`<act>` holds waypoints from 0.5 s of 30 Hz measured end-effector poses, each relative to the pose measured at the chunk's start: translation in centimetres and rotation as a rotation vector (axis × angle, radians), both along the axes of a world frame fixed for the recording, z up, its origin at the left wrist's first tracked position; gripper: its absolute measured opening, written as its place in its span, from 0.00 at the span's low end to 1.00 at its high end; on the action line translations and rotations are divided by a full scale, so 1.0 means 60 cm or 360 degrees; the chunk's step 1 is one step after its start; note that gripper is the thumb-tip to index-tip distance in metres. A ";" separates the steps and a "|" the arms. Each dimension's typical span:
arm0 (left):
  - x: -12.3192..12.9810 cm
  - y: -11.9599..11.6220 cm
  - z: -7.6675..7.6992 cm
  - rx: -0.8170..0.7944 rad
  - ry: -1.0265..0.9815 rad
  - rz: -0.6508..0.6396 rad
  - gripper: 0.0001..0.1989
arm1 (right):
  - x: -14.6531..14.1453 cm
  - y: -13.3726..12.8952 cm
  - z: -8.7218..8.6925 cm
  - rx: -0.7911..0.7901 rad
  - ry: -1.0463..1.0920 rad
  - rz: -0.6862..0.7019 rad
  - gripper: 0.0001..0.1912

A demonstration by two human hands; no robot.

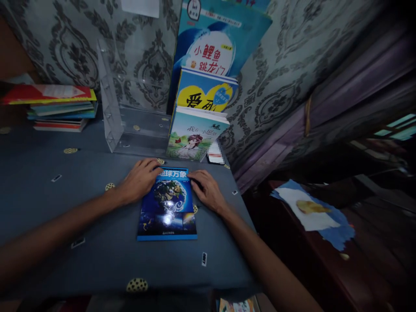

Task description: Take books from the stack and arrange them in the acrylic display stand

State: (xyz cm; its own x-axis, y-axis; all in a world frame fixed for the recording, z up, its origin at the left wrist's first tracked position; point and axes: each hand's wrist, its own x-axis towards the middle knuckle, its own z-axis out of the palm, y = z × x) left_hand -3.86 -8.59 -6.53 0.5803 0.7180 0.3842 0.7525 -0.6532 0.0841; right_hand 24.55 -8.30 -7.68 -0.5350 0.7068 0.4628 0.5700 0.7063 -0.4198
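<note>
A blue book (pixel 167 221) with a globe on its cover lies face up on the dark tablecloth, its top edge toward the rack. My left hand (pixel 138 181) holds its upper left corner, fingers bent at the edge and partly covering the title. At the upper right corner, my right hand (pixel 208 190) grips the opposite edge with curled fingers. Just beyond my hands, a clear stepped rack (pixel 110 104) bears a light green book (pixel 191 134), a blue and yellow book (pixel 204 89) and a larger teal book (pixel 224 34), one behind another.
Several books form a stack (pixel 61 110) at the back left of the table (pixel 100 255). A small white item (pixel 215 155), partly blurred out, is by the rack's right side. Purple curtain (pixel 276 134) hangs at right, above a dark red surface with blue and white cloth or paper (pixel 292 195).
</note>
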 end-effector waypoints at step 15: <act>0.075 -0.011 -0.002 -0.0224 0.0028 -0.0282 0.21 | 0.002 0.003 -0.003 0.0021 0.0077 0.0059 0.17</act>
State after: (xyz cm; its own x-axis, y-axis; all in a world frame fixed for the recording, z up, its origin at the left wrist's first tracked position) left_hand 0.64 -9.24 -6.66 0.7081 0.6498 0.2762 0.6290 -0.7583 0.1714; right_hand 24.67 -8.11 -7.88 -0.5371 0.6809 0.4979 0.5227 0.7319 -0.4371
